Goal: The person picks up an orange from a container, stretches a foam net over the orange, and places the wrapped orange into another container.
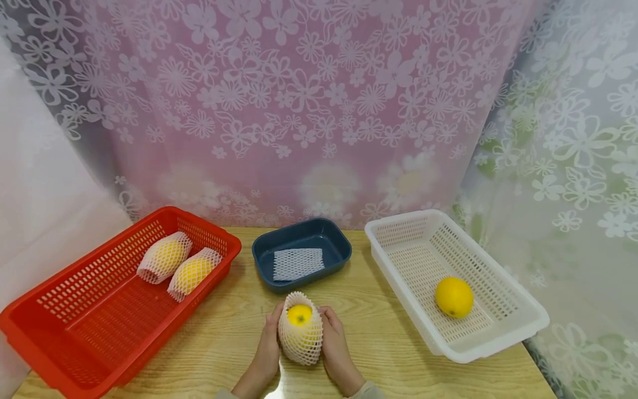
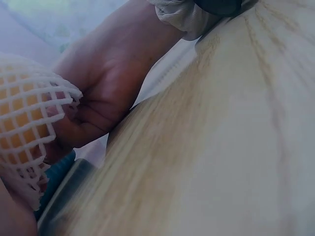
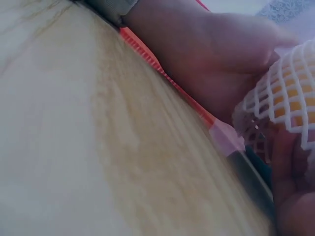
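Note:
Between both hands, in the middle front of the head view, is an orange (image 1: 301, 316) inside a white foam net sleeve (image 1: 304, 350). The fruit's stem end shows through the open top of the sleeve. My left hand (image 1: 267, 344) grips the netted orange from the left side, and my right hand (image 1: 338, 346) grips it from the right. In the wrist views the mesh (image 2: 24, 110) stretches over the fruit, its loose edge (image 3: 253, 130) hanging past it near the fingers. Some fingertips are hidden behind the net.
A red basket (image 1: 164, 338) at left holds two netted oranges (image 1: 166, 256). Beyond the hands, a dark blue tray (image 1: 259, 260) contains a flat foam net (image 1: 298, 264). At right, a white basket (image 1: 399, 288) holds one bare orange (image 1: 454, 297). Floral curtains (image 1: 319, 111) hang behind the wooden table (image 1: 389, 354).

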The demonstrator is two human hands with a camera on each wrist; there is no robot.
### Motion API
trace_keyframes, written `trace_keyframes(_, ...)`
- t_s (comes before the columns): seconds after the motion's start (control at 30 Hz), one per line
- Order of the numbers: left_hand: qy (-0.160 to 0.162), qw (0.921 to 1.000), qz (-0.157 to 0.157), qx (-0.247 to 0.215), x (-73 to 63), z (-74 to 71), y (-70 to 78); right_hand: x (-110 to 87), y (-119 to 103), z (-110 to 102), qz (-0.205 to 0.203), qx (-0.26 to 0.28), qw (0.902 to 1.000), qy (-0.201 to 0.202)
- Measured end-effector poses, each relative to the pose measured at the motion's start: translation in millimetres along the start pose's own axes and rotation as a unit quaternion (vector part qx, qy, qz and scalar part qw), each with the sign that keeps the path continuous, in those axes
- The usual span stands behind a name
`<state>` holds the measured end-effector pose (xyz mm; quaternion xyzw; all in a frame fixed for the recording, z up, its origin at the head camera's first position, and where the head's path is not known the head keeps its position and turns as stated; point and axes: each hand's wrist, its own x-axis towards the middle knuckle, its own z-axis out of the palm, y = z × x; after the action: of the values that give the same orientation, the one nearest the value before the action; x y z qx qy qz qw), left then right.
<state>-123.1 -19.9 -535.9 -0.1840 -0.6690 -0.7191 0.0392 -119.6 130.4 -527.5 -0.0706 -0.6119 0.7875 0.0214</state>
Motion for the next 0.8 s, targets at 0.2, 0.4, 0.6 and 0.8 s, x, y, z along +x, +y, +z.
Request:
trace_keyframes(0.2,-0.091,0.9907,0.081,-0.06,-0.7,-3.2,-6.4,-0.7,0.7,-0.7,-0.011,0.021,0.9995,-0.02)
trace_keyframes(0.4,-0.109,0.9888,0.071,-0.073,-0.9,-1.7,-9.3,-1.8,3.2,-2.3,-0.025,0.036,0.9987,-0.026)
trace_keyframes(0.6,-0.095,0.9941,0.051,-0.014,-0.6,1.2,-8.0,-0.6,4.0,-3.1,-0.035,0.05,0.9978,-0.024)
trace_keyframes(0.8,-0.091,0.9954,0.031,0.004,-2.1,2.1,-5.7,-0.9,4.4,-2.4,-0.029,0.059,0.9976,-0.02)
